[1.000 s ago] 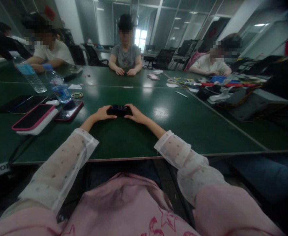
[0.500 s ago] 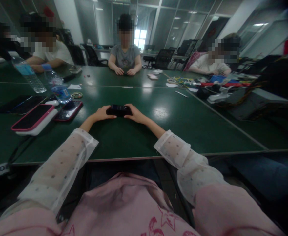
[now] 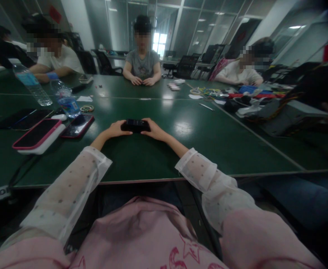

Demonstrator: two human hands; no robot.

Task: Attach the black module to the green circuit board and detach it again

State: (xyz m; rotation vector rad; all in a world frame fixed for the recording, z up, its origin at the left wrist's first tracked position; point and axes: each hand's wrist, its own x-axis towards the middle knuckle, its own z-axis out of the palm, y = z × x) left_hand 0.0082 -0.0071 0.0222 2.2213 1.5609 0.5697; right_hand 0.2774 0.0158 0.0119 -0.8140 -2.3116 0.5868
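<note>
Between my two hands is a small black box-like device (image 3: 136, 126) with a darker glossy top; its exact kind I cannot make out. My left hand (image 3: 116, 129) grips its left end, with the thumb along the near side. At the opposite end my right hand (image 3: 155, 130) grips it the same way, fingers on the far side. The device is at the green tabletop (image 3: 141, 157), in front of my body. To the left of my left hand lies a phone in a red case (image 3: 78, 126).
Left are a pink-rimmed phone on a white box (image 3: 37, 134), two water bottles (image 3: 32, 83) (image 3: 67, 102), a tape roll (image 3: 87, 108) and a white mouse (image 3: 59, 117). Cables (image 3: 209, 91) and a grey metal box (image 3: 287, 116) are right. Several people sit around the table.
My hands and the black device stay in place. At the far right edge, another person's blurred hand now shows beside the grey metal box.
</note>
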